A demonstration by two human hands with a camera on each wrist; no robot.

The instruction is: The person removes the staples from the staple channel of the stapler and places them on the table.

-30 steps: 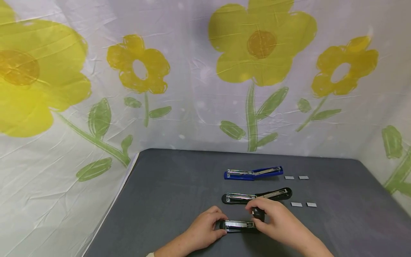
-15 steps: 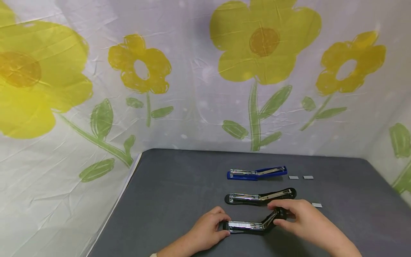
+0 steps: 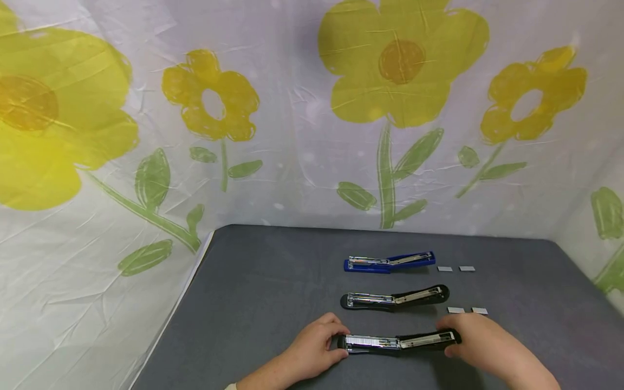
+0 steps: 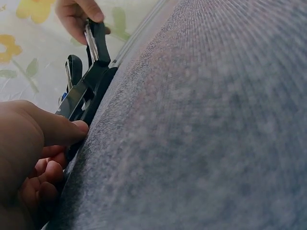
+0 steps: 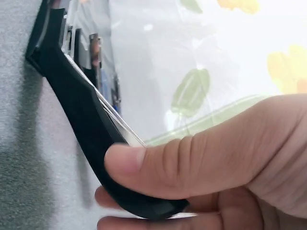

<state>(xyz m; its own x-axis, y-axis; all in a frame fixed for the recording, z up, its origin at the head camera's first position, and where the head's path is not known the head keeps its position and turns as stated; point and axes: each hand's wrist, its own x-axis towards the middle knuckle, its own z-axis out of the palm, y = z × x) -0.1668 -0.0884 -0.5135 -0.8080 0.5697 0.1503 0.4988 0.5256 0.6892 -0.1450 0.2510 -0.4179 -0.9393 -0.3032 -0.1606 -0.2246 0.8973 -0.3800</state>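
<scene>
The nearest black stapler (image 3: 398, 345) lies unfolded, its top arm laid back to the right and tilted slightly up. My left hand (image 3: 314, 345) pinches the left end of it between thumb and fingers. My right hand (image 3: 487, 342) holds the far end of its top arm. In the right wrist view the thumb (image 5: 139, 163) presses one side of the black arm (image 5: 79, 112), with fingers behind it. A silvery row (image 3: 370, 342), which looks like staples, shows in the left channel. The left wrist view shows both hands on the stapler's two ends.
Behind it lie another unfolded black stapler (image 3: 395, 299) and an unfolded blue stapler (image 3: 389, 263). Two small pale strips (image 3: 455, 310) lie beyond my right hand, with two more strips (image 3: 466, 268) beside the blue stapler. The grey table (image 3: 263, 281) meets a flower-patterned cloth (image 3: 292, 135).
My right hand has moved right, swinging the stapler's top arm from folded up over the channel to laid back and nearly flat. My left hand keeps its grip.
</scene>
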